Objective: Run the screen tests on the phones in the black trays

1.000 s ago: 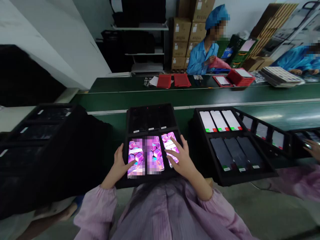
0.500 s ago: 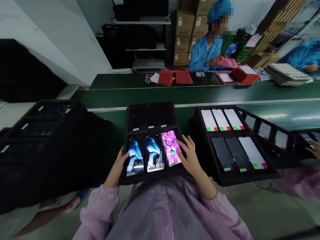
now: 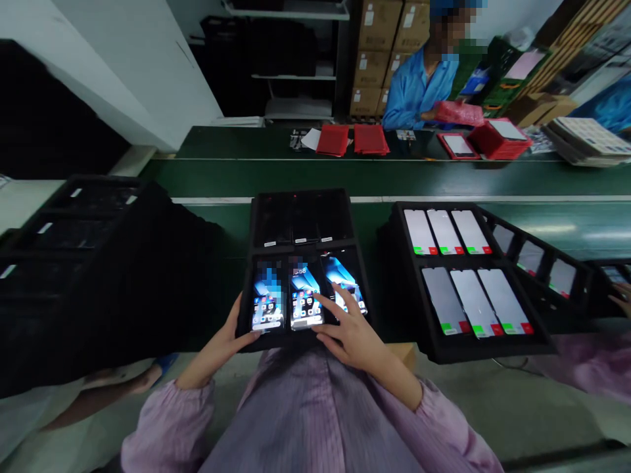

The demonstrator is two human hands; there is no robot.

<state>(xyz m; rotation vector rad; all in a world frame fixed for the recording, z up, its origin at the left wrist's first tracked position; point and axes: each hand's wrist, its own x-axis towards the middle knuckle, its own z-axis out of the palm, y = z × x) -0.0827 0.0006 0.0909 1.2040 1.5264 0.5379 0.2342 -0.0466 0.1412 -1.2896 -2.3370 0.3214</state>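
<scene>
In front of me a black foam tray [image 3: 304, 249] carries two rows of smartphones. The back row has dark screens. Along the front row the left phone [image 3: 267, 315] and the middle phone [image 3: 302, 322] show app icons, and the right phone [image 3: 340, 266] is lit with a blue wallpaper. My left hand [image 3: 227, 341] grips the tray's left front edge, its thumb on top near the left phone. Over the front row my right hand [image 3: 355, 335] has its fingers spread, fingertips at the middle and right phones; whether each one touches glass I cannot tell.
To the right sits another black tray [image 3: 414, 289] of phones with white and grey screens. Stacked black trays [image 3: 108, 243] stand at left. Across the green bench [image 3: 221, 177] lie red pouches [image 3: 332, 139]. A co-worker in blue [image 3: 411, 89] handles pink wrap [image 3: 458, 113].
My right hand has moved left from the tray's right side over the front phones. The left and middle screens now show icons; the right one changed from pink to blue. The view has tilted down.
</scene>
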